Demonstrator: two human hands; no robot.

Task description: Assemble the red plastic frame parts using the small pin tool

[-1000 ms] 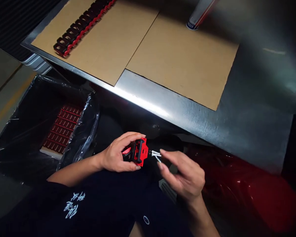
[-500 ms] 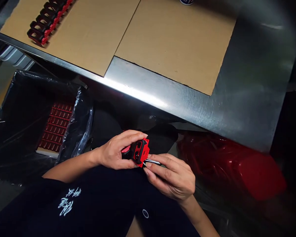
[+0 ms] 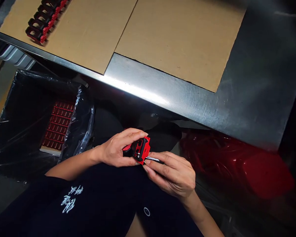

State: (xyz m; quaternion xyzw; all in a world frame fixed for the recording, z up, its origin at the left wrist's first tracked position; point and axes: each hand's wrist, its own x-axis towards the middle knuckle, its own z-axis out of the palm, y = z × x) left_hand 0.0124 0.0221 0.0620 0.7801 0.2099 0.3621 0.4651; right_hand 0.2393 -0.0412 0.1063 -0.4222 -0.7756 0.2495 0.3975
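Over the person's lap, below the edge of a stainless-steel table (image 3: pixel 187 105), two bare hands work together on one red-and-black plastic connector housing (image 3: pixel 139 150). The left hand (image 3: pixel 115 148) is curled closed around the housing, with its fingers (image 3: pixel 130 134) across the top and its thumb beneath, and it holds the piece just in front of the person's black shirt (image 3: pixel 71 200). The right hand (image 3: pixel 171 174) is in a narrow pinch on one thin metal-tipped wire (image 3: pixel 153 159), whose end meets the housing's side, with its fingertips just beside the housing. Two sheets of cardboard lie edge to edge on the table: the left sheet (image 3: pixel 71 42) carries a single row of matching connector housings (image 3: pixel 40 24), about five in view before the top of the frame cuts it off, and the right sheet (image 3: pixel 177 36) bears nothing visible. To the left of the hands, a bin lined with black plastic film (image 3: pixel 22 121) holds one tray of red parts (image 3: pixel 58 125), set in roughly six rows and too small to count singly. To the right, under the table edge, lies one glossy red plastic bag (image 3: pixel 236 161).
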